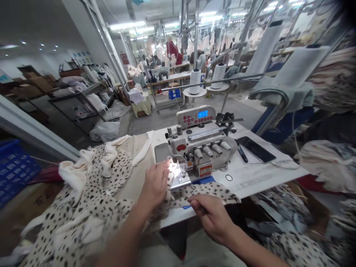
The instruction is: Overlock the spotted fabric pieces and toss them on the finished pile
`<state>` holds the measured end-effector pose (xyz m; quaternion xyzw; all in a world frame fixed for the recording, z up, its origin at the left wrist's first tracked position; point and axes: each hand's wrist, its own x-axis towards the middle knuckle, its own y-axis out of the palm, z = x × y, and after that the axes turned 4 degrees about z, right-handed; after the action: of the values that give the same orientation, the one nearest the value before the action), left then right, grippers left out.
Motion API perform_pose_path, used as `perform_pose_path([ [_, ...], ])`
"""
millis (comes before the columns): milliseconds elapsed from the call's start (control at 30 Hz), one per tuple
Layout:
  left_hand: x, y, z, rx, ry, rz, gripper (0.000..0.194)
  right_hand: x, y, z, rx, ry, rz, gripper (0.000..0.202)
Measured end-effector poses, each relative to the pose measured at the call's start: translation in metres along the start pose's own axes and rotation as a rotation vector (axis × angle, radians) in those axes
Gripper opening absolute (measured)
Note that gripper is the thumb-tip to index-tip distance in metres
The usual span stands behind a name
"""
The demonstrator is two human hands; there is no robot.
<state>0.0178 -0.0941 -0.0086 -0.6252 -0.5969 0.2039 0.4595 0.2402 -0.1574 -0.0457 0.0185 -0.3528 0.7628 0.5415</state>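
Note:
In front of me stands a white overlock sewing machine (pixel 200 144) with a lit needle area and a blue display. Cream fabric with dark spots (pixel 211 190) runs along the front of its sewing plate. My left hand (pixel 156 181) lies flat on the fabric just left of the needle area, fingers stretched toward the machine. Right of it, my right hand (pixel 209 213) is closed, thumb and fingers pinching the near edge of the spotted fabric. The fingertips of this hand are partly hidden. A large heap of the same spotted fabric (pixel 91 204) covers the table's left side.
On the table's right lie a black phone (pixel 256 149), a dark pen-like tool (pixel 241 152) and a black ring (pixel 228 177). White thread cones (pixel 195 81) stand behind the machine. A blue crate (pixel 16 172) is at far left; fabric scraps (pixel 294 237) fill the lower right.

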Motion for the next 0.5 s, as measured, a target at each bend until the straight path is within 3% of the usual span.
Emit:
perform_pose_path([
  [133, -0.019, 0.005, 0.009, -0.162, -0.235, -0.156, 0.028, 0.02, 0.018, 0.007, 0.039, -0.146, -0.11, 0.022],
  [267, -0.036, 0.002, 0.011, -0.386, -0.481, -0.164, 0.047, 0.037, 0.034, 0.014, 0.042, -0.212, -0.188, 0.028],
  [367, -0.051, -0.002, 0.001, -0.591, -0.52, -0.084, 0.052, 0.04, 0.041, 0.015, 0.052, -0.191, -0.218, 0.03],
  [500, -0.069, 0.007, -0.03, -0.723, -0.437, 0.044, 0.037, 0.026, 0.041, 0.007, 0.099, -0.027, -0.231, 0.024],
])
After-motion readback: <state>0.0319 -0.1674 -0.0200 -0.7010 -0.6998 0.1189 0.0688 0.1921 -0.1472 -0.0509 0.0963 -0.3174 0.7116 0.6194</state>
